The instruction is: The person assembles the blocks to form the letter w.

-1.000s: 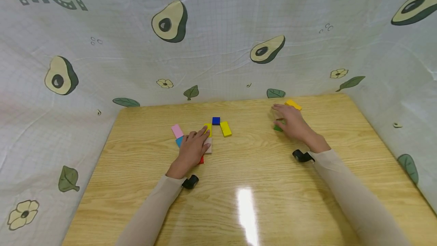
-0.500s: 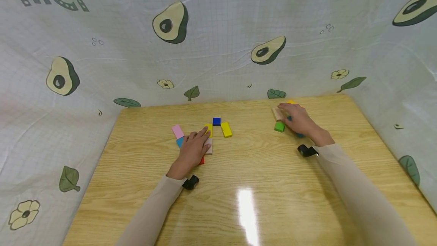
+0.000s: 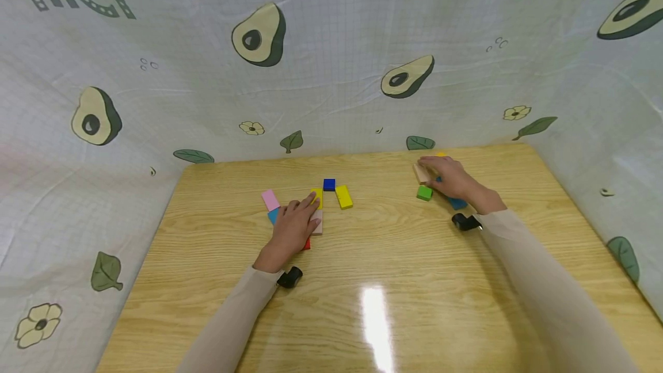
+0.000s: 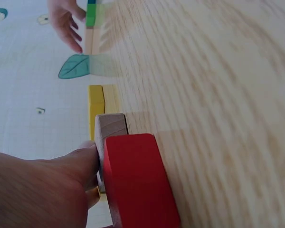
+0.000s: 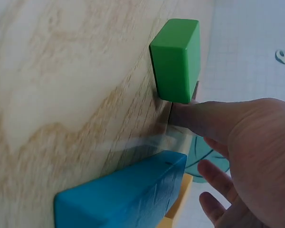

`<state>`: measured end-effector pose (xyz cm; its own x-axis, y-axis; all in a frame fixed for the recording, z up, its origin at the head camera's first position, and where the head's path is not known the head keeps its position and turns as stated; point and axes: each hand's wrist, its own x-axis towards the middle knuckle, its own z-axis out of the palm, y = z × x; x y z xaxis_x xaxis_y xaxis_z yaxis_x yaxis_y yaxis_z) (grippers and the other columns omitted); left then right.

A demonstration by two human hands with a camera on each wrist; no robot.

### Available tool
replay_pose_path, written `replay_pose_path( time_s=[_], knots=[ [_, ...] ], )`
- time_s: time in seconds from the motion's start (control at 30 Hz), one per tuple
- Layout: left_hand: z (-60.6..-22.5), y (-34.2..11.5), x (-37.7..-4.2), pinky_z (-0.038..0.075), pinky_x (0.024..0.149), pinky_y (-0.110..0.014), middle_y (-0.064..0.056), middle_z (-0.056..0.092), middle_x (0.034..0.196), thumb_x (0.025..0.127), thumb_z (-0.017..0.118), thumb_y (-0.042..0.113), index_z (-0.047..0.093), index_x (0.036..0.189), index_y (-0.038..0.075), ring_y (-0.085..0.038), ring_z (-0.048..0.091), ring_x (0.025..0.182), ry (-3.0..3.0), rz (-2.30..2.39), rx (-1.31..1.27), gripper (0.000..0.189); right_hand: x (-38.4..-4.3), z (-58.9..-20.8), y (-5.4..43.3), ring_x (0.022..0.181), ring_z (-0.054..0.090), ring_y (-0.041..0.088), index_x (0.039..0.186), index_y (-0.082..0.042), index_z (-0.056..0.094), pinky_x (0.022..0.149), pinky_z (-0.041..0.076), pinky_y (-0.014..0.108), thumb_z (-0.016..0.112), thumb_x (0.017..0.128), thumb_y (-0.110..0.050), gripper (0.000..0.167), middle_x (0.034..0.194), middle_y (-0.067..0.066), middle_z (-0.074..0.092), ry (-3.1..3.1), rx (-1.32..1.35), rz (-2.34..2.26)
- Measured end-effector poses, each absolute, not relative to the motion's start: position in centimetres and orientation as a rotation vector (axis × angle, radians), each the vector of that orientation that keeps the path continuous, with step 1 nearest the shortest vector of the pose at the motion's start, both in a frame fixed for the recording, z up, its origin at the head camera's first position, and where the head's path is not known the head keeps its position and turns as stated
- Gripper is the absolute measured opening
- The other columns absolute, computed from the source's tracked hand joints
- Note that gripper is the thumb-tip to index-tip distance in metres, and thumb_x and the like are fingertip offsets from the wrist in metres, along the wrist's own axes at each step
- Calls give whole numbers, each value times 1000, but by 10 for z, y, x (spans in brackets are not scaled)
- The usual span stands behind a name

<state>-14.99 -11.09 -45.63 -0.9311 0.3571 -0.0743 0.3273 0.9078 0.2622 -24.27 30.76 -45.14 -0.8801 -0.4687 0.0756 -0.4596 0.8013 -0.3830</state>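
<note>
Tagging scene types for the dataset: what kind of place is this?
Probably a staged tabletop recording booth, not a lived-in room. A light wooden table is walled on three sides by a pale avocado-print cloth, and only small coloured wooden blocks lie on it.

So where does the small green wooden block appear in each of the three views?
Head: the small green wooden block lies right of centre, just left of the right hand.
Left wrist: top edge, far away.
Right wrist: upper centre, large.
Shared landmark: the right hand beside it.
</note>
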Motion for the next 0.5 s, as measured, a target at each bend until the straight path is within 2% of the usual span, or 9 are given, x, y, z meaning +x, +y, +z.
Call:
replay_pose_path(
  time_s=[0.23, 0.5],
  knots=[
    [-456, -111, -148, 37, 115, -59, -6, 35, 172, 110, 59, 28, 48, 160, 10, -40, 44, 146, 2955, 381, 540, 54, -245, -452, 305, 132, 49, 56, 147, 11, 53, 105, 37, 77, 76, 95, -1, 58, 148, 35, 53, 2946, -760, -630],
    [-454, -111, -148, 37, 115, -59, -6, 33, 172, 111, 58, 28, 47, 161, 10, -39, 43, 146, 2952, 363, 544, 54, -246, -449, 301, 132, 48, 57, 146, 11, 54, 108, 34, 77, 77, 96, -5, 57, 146, 34, 55, 2961, -714, -591]
  ],
)
